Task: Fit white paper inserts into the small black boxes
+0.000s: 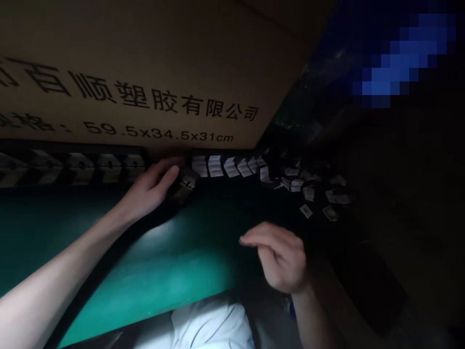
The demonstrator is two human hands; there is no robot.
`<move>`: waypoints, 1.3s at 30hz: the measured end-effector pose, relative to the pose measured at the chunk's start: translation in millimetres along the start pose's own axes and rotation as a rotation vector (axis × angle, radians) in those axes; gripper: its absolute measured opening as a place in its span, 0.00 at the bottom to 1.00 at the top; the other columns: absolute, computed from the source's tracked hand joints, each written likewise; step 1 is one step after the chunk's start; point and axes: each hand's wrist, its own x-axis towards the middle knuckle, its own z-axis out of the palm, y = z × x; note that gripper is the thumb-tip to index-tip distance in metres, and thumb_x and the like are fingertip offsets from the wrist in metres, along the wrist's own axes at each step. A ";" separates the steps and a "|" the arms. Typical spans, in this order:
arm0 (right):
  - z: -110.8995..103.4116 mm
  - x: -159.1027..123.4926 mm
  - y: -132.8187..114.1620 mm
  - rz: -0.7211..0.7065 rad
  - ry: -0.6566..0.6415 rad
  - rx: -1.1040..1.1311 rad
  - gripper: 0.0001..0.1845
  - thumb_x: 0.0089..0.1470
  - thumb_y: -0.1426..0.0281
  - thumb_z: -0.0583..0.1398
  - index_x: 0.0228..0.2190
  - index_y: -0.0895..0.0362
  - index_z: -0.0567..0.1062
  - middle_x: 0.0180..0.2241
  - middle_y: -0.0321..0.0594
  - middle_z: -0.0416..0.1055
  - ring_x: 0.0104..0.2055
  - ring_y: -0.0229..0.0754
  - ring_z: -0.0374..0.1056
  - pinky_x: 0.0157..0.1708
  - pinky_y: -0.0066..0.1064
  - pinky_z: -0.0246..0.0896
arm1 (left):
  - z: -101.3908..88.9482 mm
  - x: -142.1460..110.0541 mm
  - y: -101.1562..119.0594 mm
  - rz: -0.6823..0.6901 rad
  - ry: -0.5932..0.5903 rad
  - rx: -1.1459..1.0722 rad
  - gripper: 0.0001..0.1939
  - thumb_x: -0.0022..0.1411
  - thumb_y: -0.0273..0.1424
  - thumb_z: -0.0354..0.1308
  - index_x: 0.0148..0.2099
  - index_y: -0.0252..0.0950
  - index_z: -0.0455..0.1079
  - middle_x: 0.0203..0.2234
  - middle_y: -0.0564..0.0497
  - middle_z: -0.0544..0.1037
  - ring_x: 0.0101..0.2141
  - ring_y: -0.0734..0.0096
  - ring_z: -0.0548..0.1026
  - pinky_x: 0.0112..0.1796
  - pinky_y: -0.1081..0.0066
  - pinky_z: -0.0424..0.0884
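Observation:
A small dark box-like piece with a shiny metal fitting [187, 184] is in the grip of my left hand [156, 182], at the back of the green tabletop. Its thumb lies over the near left side, while its other fingers are partly hidden behind the piece. Just right of it runs a row of folded white paper slips [232, 166]. Above the table's front right edge hovers my right hand [281, 254], blurred, its fingers bent and pressed together. I cannot make out whether anything small is between its fingertips.
Similar dark pieces [78, 162] line the back left in a row. Behind them stands a large printed cardboard box [163, 53]. Loose white slips [308, 194] lie scattered at the right. White cloth [214, 325] shows below the green tabletop [156, 276]. The right side is very dark.

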 end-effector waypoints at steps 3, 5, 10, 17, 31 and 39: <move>-19.7 -3.6 55.7 0.225 0.078 -0.184 0.17 0.59 0.78 0.53 0.36 0.53 0.80 0.33 0.37 0.80 0.36 0.40 0.78 0.37 0.31 0.76 | 1.1 0.2 0.0 -0.051 -0.039 -0.009 0.31 0.73 0.52 0.48 0.68 0.44 0.69 0.65 0.50 0.74 0.66 0.54 0.69 0.68 0.58 0.61; -34.2 -9.5 93.5 0.364 0.121 -0.346 0.14 0.59 0.74 0.54 0.38 0.54 0.81 0.38 0.41 0.81 0.39 0.44 0.78 0.39 0.35 0.76 | 2.1 0.2 0.1 -0.067 -0.064 -0.018 0.31 0.71 0.53 0.48 0.68 0.45 0.69 0.65 0.50 0.74 0.65 0.53 0.70 0.67 0.57 0.63; -59.0 2.1 141.1 0.453 0.171 -0.672 0.17 0.61 0.72 0.53 0.43 0.56 0.81 0.48 0.48 0.80 0.47 0.49 0.77 0.46 0.39 0.73 | 4.5 1.5 -1.0 -0.082 -0.073 -0.064 0.32 0.68 0.53 0.54 0.65 0.42 0.72 0.61 0.47 0.78 0.59 0.50 0.76 0.62 0.57 0.70; -52.2 40.8 150.2 0.680 -0.095 -1.000 0.20 0.65 0.74 0.56 0.56 0.58 0.78 0.46 0.53 0.80 0.46 0.52 0.78 0.44 0.37 0.67 | -0.8 3.4 -1.9 -0.048 -0.060 -0.078 0.27 0.67 0.51 0.57 0.59 0.39 0.74 0.54 0.45 0.82 0.50 0.50 0.79 0.54 0.57 0.75; -45.5 42.8 87.8 0.566 0.593 -0.249 0.17 0.63 0.54 0.60 0.41 0.55 0.75 0.22 0.33 0.71 0.22 0.38 0.68 0.23 0.28 0.62 | -7.7 1.0 5.0 -0.084 0.016 -0.127 0.26 0.71 0.53 0.52 0.61 0.42 0.69 0.51 0.49 0.78 0.49 0.56 0.76 0.50 0.62 0.74; 64.4 112.6 37.8 0.435 -0.174 0.761 0.22 0.57 0.46 0.65 0.41 0.50 0.74 0.41 0.39 0.81 0.34 0.42 0.81 0.24 0.30 0.75 | 2.5 0.2 1.6 -0.178 0.010 -0.508 0.24 0.75 0.54 0.43 0.64 0.50 0.51 0.61 0.49 0.70 0.42 0.65 0.78 0.35 0.64 0.81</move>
